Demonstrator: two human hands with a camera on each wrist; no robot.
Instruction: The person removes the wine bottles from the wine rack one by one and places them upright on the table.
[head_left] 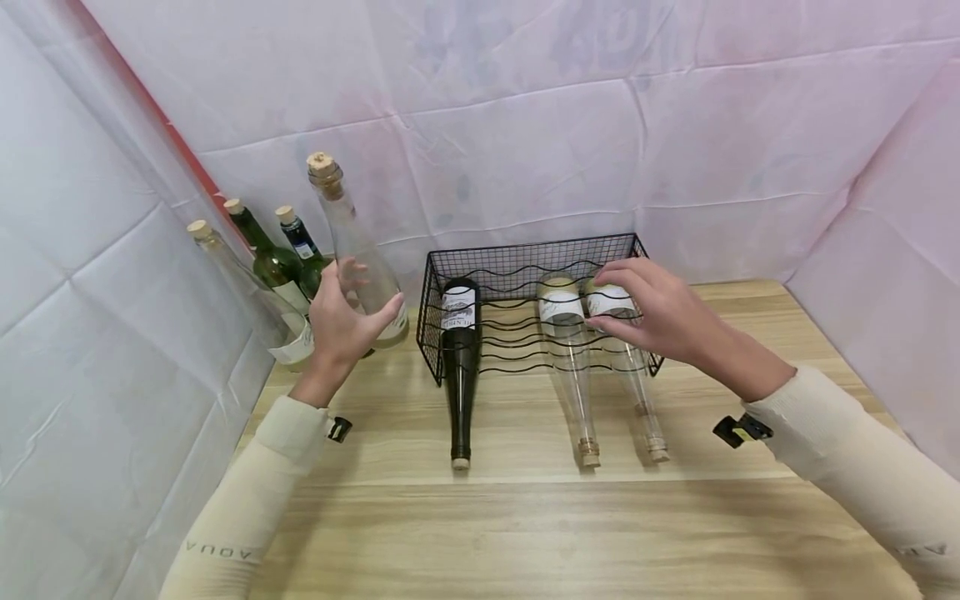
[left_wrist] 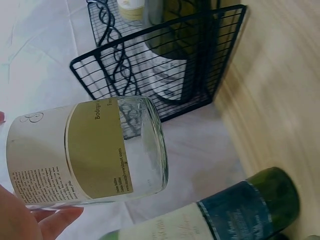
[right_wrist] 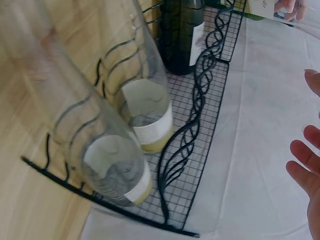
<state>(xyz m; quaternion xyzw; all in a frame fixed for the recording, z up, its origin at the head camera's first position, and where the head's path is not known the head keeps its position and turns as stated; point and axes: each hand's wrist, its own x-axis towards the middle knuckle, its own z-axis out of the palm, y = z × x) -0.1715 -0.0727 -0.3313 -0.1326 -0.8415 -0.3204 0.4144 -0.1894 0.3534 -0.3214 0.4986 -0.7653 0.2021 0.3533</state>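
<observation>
My left hand (head_left: 339,321) grips a tall clear corked bottle (head_left: 362,250), thumb on one side and fingers on the other. In the left wrist view this bottle leans, its cream and gold label facing the camera and its base toward the rack. Over the right end of a black wire rack (head_left: 531,244), my right hand (head_left: 660,308) has its fingers spread apart with nothing between them. Below it in the rack lie two clear bottles (head_left: 573,367) with corks toward me. A dark bottle (head_left: 461,375) with a white label lies at the rack's left end.
Left of the rack stand a clear corked bottle (head_left: 251,287), a green bottle (head_left: 272,260) and a darker green bottle (head_left: 302,248). White cloth walls (head_left: 525,158) enclose the wooden table (head_left: 480,533) at the back and sides. The lying bottles' necks jut past the rack's front.
</observation>
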